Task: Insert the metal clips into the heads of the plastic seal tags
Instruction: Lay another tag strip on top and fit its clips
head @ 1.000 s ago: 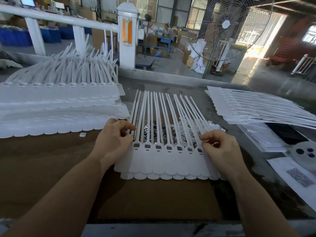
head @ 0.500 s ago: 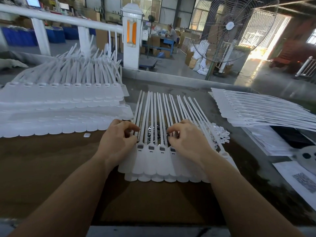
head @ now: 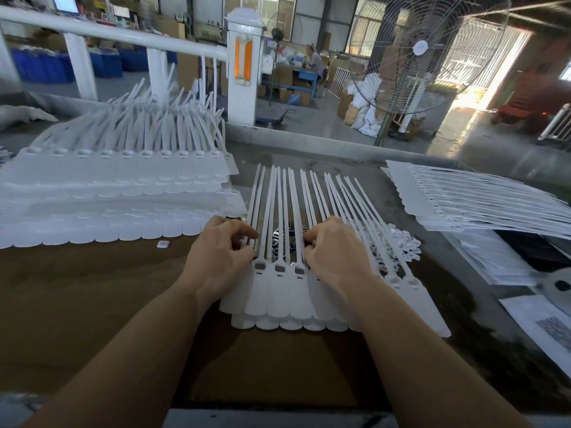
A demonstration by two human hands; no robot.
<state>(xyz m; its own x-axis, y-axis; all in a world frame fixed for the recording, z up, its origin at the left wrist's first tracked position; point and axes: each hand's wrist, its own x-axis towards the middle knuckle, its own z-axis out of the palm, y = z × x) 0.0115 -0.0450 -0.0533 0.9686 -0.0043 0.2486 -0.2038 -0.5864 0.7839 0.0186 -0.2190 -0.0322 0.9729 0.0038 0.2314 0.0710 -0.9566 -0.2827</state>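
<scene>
While both hands sit on the same row of seal tags (head: 279, 291), the gap between them is what matters: the left hand (head: 221, 257) rests on the row's left end with its fingers curled against the outermost strap, and the right hand (head: 335, 256) lies over the middle of the row, fingers bent down among the straps. Whether either hand pinches a clip I cannot tell; the fingertips are hidden. Between the hands three tag heads (head: 280, 268) show their square sockets, nearer the wrists than the fingertips. The tags' long axis runs straight away from the person, straps fanning out beyond the knuckles. Just past the fingertips, under the straps, dark metal clips (head: 282, 234) lie on the desk (head: 92, 304), about midway between the hands. Judging by that, a clip must travel back toward the wrists to reach a socket.

Further left of the left hand stands a stack of tags (head: 117, 186); right of the right hand, flat sheets of tags (head: 482, 199).
</scene>
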